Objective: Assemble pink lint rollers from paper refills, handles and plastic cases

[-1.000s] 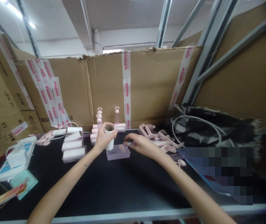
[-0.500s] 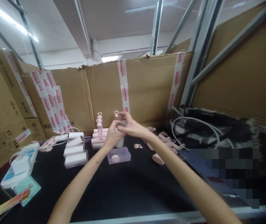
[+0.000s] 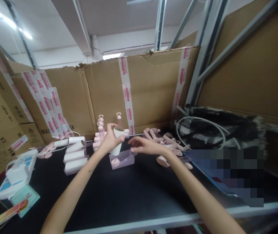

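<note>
In my left hand is a white hollow roll, tilted, its dark open end facing up; my fingers are wrapped round it. My right hand hovers to the right of the roll, fingers stretched out and apart, holding nothing. Below both hands lies a translucent lilac tray with a small pink round piece at its left end. Behind my left hand stand pink tubes with heart-shaped loops, and a similar heart-topped tube stands to their right.
Several white rolls in lilac trays sit at the left. A pile of pink handle-like parts lies at the right, near a white cable and a dark blue flat panel. A power strip is far left. Cardboard walls the back.
My right hand has let go of the roll and moved away to the right, opening. My left hand keeps the roll, now tilted and in plain sight. The view has shifted slightly.
</note>
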Action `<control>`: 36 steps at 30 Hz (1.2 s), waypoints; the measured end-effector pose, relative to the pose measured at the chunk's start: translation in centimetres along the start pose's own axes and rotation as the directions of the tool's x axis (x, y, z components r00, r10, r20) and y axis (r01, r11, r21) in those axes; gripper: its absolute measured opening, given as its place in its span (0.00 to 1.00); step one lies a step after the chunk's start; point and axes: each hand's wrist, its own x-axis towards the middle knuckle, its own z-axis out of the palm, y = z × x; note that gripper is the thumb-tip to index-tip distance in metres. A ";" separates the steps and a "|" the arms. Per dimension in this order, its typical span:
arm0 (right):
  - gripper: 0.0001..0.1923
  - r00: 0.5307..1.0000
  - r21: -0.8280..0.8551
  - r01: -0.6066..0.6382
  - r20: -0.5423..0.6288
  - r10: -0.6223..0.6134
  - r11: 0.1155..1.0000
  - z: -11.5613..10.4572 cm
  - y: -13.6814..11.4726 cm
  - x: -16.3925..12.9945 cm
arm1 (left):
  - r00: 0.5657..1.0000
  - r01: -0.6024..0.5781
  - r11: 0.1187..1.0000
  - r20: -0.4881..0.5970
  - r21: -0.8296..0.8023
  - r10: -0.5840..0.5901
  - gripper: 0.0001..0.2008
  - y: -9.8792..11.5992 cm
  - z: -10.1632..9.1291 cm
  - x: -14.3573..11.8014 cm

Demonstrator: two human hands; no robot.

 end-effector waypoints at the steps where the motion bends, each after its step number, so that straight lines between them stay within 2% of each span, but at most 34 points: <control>1: 0.28 0.999 -0.009 -0.025 0.037 0.025 1.000 -0.2 0.2 -0.4 | 0.999 0.024 0.999 0.045 0.034 -0.025 0.22 -0.7 0.2 -0.3; 3: 0.24 0.996 -0.002 -0.054 0.075 0.054 0.999 -0.4 0.1 -0.9 | 0.992 0.043 0.993 0.117 0.106 -0.056 0.21 -1.6 0.5 -0.7; 5: 0.20 0.999 0.037 -0.041 0.022 0.040 0.998 -1.0 -0.5 -1.3 | 0.980 0.031 0.982 0.188 0.188 -0.067 0.22 -1.8 0.7 -1.0; 7: 0.18 0.990 0.082 0.008 -0.141 0.004 0.997 -2.2 -1.2 -1.8 | 0.963 -0.005 0.966 0.260 0.260 -0.065 0.26 -1.7 0.8 -1.3; 8: 0.17 0.962 0.102 0.048 -0.271 -0.019 0.994 -2.9 -1.4 -2.0 | 0.951 -0.027 0.956 0.302 0.293 -0.066 0.28 -1.6 0.9 -1.5; 9: 0.16 0.911 0.116 0.095 -0.411 -0.039 0.989 -3.6 -1.6 -2.3 | 0.935 -0.053 0.945 0.348 0.324 -0.067 0.30 -1.5 1.1 -1.7; 11: 0.15 0.753 0.119 0.192 -0.654 -0.069 0.974 -4.9 -1.4 -2.7 | 0.895 -0.119 0.916 0.441 0.383 -0.068 0.33 -1.4 1.7 -2.4; 12: 0.15 0.671 0.131 0.247 -0.738 -0.072 0.960 -5.4 -1.2 -2.7 | 0.875 -0.156 0.897 0.478 0.413 -0.068 0.35 -1.5 2.1 -2.7; 13: 0.16 0.611 0.163 0.304 -0.789 -0.061 0.939 -5.6 -0.9 -2.8 | 0.861 -0.189 0.875 0.503 0.447 -0.071 0.38 -1.5 2.5 -3.0; 14: 0.16 0.588 0.215 0.355 -0.808 -0.038 0.910 -5.7 -0.7 -2.7 | 0.853 -0.215 0.849 0.517 0.484 -0.079 0.41 -1.5 2.9 -3.3; 16: 0.17 0.609 0.341 0.425 -0.793 0.014 0.838 -5.4 -0.4 -2.5 | 0.849 -0.243 0.793 0.519 0.559 -0.106 0.44 -1.5 3.5 -3.8; 18: 0.17 0.676 0.433 0.431 -0.736 0.035 0.792 -4.6 -0.5 -2.2 | 0.849 -0.256 0.742 0.511 0.619 -0.133 0.41 -1.4 3.6 -4.0; 21: 0.17 0.758 0.511 0.402 -0.651 0.036 0.760 -3.4 -1.1 -2.0 | 0.853 -0.284 0.688 0.503 0.668 -0.136 0.35 -1.0 3.3 -4.2; 24: 0.16 0.808 0.544 0.383 -0.588 0.014 0.746 -2.4 -1.6 -1.9 | 0.868 -0.308 0.658 0.486 0.688 -0.102 0.34 -0.5 2.9 -4.1; 28: 0.17 0.831 0.531 0.368 -0.556 -0.014 0.764 -1.9 -1.8 -2.0 | 0.872 -0.341 0.648 0.486 0.681 -0.051 0.23 0.0 2.5 -3.8; 30: 0.17 0.835 0.523 0.362 -0.550 -0.019 0.771 -1.9 -1.7 -2.1 | 0.868 -0.363 0.645 0.496 0.673 -0.029 0.22 -0.1 2.3 -3.7; 33: 0.17 0.833 0.513 0.358 -0.553 -0.019 0.780 -2.0 -1.6 -2.1 | 0.849 -0.383 0.643 0.527 0.664 -0.039 0.24 -0.9 2.3 -3.8; 36: 0.17 0.838 0.500 0.342 -0.545 -0.017 0.796 -2.1 -1.8 -2.0 | 0.823 -0.380 0.648 0.561 0.660 -0.089 0.34 -1.8 2.7 -3.9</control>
